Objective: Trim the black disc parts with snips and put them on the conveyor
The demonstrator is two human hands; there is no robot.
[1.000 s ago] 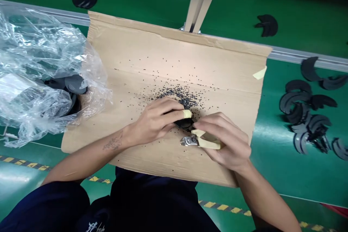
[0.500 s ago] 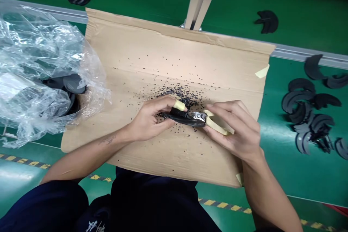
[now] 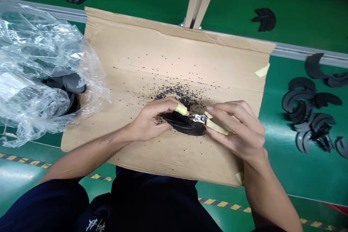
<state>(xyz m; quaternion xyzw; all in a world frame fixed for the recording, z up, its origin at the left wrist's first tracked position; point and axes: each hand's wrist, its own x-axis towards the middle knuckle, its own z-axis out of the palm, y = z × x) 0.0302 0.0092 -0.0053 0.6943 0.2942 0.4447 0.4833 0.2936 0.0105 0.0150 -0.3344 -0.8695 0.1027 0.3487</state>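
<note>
My left hand (image 3: pixel 154 117) is closed on a black curved plastic part (image 3: pixel 186 127), gripping its left end between thumb and fingers; yellow tape wraps one digit. In my right hand (image 3: pixel 241 127) is a pair of small nippers (image 3: pixel 199 118) with yellow-covered handles, its metal jaws pointing left against the upper side of the part. Whether the jaws are fully closed I cannot tell. Below and behind the part, many tiny black bits (image 3: pixel 179 94) are scattered on a cardboard sheet (image 3: pixel 130 47).
On the left lies a clear plastic bag (image 3: pixel 51 50) with dark discs (image 3: pixel 73 82) inside. Several black curved parts (image 3: pixel 301 98) are piled on the green table at the right. Single black parts (image 3: pixel 265 19) lie beyond the rail, near a metal post (image 3: pixel 199 0).
The black part has tilted so that more of its broad curved face shows. My right hand and the nippers have shifted only slightly.
</note>
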